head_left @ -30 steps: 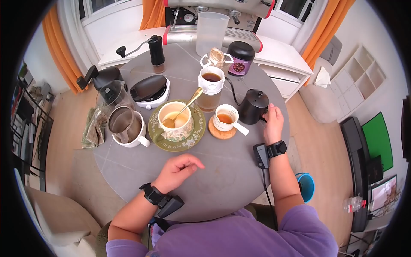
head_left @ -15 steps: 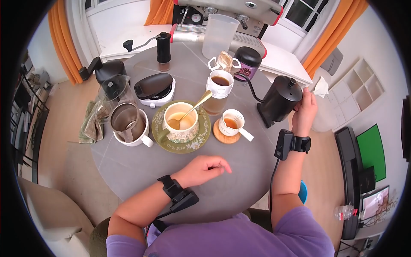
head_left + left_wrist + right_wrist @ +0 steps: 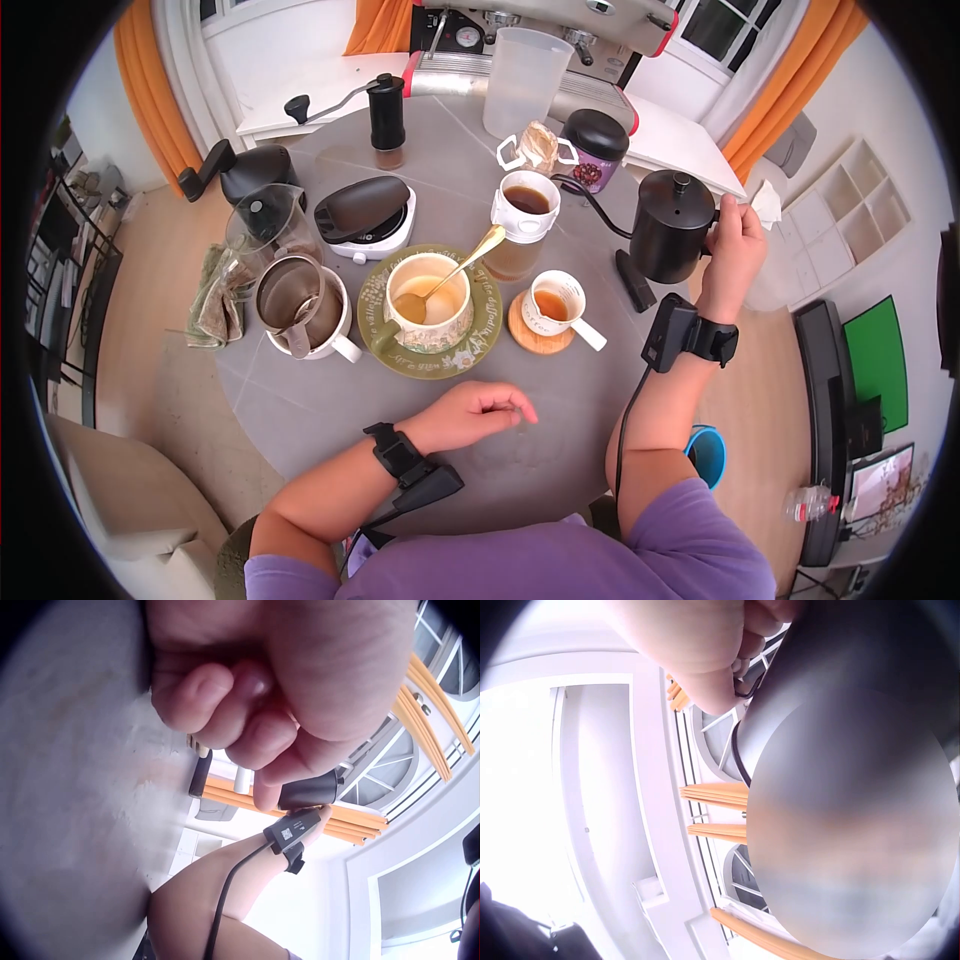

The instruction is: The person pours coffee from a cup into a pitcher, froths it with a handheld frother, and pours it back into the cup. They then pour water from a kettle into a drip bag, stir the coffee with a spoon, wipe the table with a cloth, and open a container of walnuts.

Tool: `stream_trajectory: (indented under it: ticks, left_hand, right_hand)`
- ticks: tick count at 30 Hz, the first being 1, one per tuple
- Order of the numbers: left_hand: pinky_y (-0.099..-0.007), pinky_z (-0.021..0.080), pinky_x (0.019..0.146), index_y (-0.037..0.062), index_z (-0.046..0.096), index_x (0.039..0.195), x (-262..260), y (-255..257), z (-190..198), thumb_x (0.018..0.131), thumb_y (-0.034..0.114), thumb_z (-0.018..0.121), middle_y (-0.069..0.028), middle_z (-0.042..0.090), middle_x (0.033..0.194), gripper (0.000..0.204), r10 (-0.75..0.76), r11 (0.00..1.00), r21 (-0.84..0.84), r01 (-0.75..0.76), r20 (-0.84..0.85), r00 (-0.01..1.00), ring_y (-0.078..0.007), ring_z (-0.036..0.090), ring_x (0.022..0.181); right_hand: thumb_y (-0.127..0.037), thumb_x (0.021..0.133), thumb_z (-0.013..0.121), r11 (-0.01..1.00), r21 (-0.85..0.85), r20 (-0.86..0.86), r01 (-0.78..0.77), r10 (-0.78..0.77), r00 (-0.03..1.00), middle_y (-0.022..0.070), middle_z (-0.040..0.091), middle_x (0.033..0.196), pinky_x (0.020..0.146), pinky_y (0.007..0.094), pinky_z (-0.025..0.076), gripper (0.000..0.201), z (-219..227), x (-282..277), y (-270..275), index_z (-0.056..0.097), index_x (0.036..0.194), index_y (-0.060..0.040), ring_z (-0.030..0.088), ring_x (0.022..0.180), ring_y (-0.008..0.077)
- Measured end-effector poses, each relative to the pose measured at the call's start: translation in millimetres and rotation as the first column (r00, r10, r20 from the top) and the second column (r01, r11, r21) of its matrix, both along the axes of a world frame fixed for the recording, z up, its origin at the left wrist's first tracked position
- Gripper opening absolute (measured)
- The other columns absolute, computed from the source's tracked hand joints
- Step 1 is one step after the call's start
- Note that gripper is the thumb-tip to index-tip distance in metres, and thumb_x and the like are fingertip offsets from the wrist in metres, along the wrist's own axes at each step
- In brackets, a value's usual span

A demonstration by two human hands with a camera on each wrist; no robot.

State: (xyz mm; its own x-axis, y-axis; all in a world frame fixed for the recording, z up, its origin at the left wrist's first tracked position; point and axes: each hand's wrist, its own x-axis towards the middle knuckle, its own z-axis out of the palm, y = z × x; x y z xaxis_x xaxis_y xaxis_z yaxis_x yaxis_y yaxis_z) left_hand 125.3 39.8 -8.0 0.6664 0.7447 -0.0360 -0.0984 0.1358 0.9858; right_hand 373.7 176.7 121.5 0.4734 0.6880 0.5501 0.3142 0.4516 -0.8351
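My right hand (image 3: 735, 250) grips the handle of a black gooseneck kettle (image 3: 670, 230), raised over the right side of the table with its thin spout pointing left. In the right wrist view, the kettle's dark body (image 3: 847, 667) fills much of the picture. A small dark block (image 3: 633, 283) shows below the kettle. My left hand (image 3: 470, 415) lies at the table's front with fingers loosely curled and nothing in it. Closest to the kettle are a small white cup of amber liquid (image 3: 553, 306) on a wooden coaster (image 3: 540, 340) and a white dripper with dark liquid (image 3: 525, 210) atop a glass.
A patterned cup (image 3: 430, 320) with a gold spoon (image 3: 465, 262) sits on a green saucer (image 3: 483, 340). Leftward are a white mug (image 3: 342, 345) holding a metal cup, a scale (image 3: 370, 220) and a grinder (image 3: 386, 120). A lidded jar (image 3: 595, 150) and frosted pitcher (image 3: 520, 80) stand behind.
My right hand has lifted the kettle off the table and carried it to the right. The left hand has shifted somewhat right, its fingers still loosely curled.
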Motion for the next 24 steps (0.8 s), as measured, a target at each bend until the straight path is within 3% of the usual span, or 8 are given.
stream_trajectory:
  ticks: [4, 6, 15, 24]
  left_hand:
    - [-0.0171, 0.03, 0.054, 0.0068, 0.059, 0.097, -1, 0, 1, 0.086, 0.006, 0.049, 0.008, 0.048, 0.073, 0.015, -0.002, 1.0, 0.007, 0.002, -0.012, 1.0, 0.0001, 0.035, 0.061]
    - [-0.0183, 0.035, 0.058, 0.008, 0.06, 0.096, -1, -1, -1, 0.085, 0.006, 0.051, 0.0063, 0.051, 0.074, 0.015, 0.022, 1.0, -0.003, -0.022, -0.006, 1.0, -0.0009, 0.041, 0.064]
    - [-0.0174, 0.034, 0.06, 0.0052, 0.059, 0.099, -4, -1, -3, 0.087, 0.006, 0.049, 0.0059, 0.053, 0.082, 0.015, -0.035, 0.999, -0.025, 0.035, -0.007, 0.999, -0.0008, 0.041, 0.067]
    - [-0.0187, 0.037, 0.063, 0.0073, 0.06, 0.097, -2, 0, -2, 0.085, 0.006, 0.05, 0.0056, 0.054, 0.079, 0.016, 0.001, 1.0, -0.025, -0.001, 0.001, 1.0, -0.0012, 0.043, 0.068]
  right_hand:
    - [-0.02, 0.081, 0.06, 1.0, -0.003, 0.056, 0.027, -0.027, 0.998, -0.0044, 0.039, 0.053, 0.045, 0.0208, 0.026, 0.029, 4, 0, -5, 0.049, 0.06, -0.0017, 0.033, 0.049, 0.0039]
    - [-0.02, 0.081, 0.06, 0.999, -0.005, 0.069, 0.037, -0.037, 0.997, -0.0044, 0.04, 0.053, 0.046, 0.0209, 0.026, 0.029, 5, -1, -7, 0.05, 0.061, -0.0011, 0.033, 0.05, 0.004]
    - [-0.019, 0.08, 0.062, 0.998, 0.02, 0.152, 0.057, -0.059, 0.987, -0.0039, 0.043, 0.054, 0.048, 0.0208, 0.028, 0.028, 10, -14, -19, 0.052, 0.063, 0.0008, 0.035, 0.053, 0.0045]
    - [-0.018, 0.079, 0.062, 0.995, 0.024, 0.23, 0.097, -0.1, 0.968, -0.0026, 0.045, 0.053, 0.049, 0.0213, 0.03, 0.027, 16, -21, -13, 0.052, 0.063, 0.0012, 0.036, 0.052, 0.0047]
